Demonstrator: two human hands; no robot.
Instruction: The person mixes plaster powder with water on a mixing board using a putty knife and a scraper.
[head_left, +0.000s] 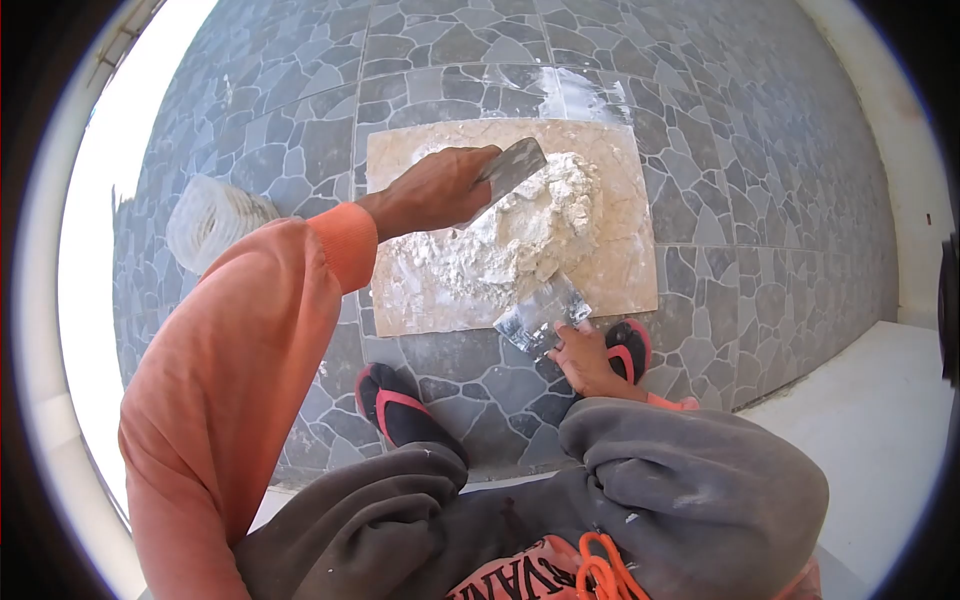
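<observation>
We clamp our left hand on the upper scraper, our right hand on the lower scraper; mid-frame, the white paste looks soft and sticky, best scooped at its edge

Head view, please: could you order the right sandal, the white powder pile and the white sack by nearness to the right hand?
1. Right sandal, just beside the right hand.
2. White powder pile, ahead on the tile.
3. White sack, far left.

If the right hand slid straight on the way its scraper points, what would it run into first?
Most likely the right hand and its scraper would meet the white paste heap on the beige slab.
</observation>
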